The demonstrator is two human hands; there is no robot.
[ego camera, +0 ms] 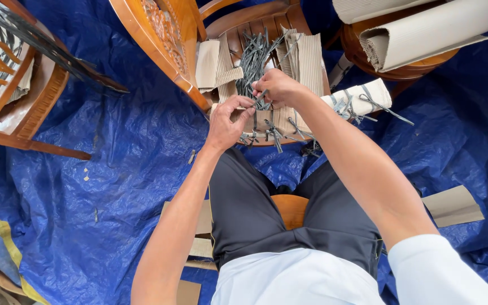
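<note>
My left hand (228, 120) and my right hand (278, 87) meet over the seat of a wooden chair (165, 42) in front of me. Both pinch a thin grey strap (260, 99) held between the fingertips. A pile of loose grey straps (253, 59) lies on the seat, with folded pieces of corrugated cardboard (307, 56) around it. A cardboard-wrapped bundle tied with grey straps (360, 99) lies at the seat's right edge.
A blue tarp (114, 186) covers the floor. Another wooden chair (12, 107) with black straps stands at the left. A round wooden piece with rolled cardboard (425, 31) sits at the top right. Flat cardboard scraps (453, 206) lie on the tarp.
</note>
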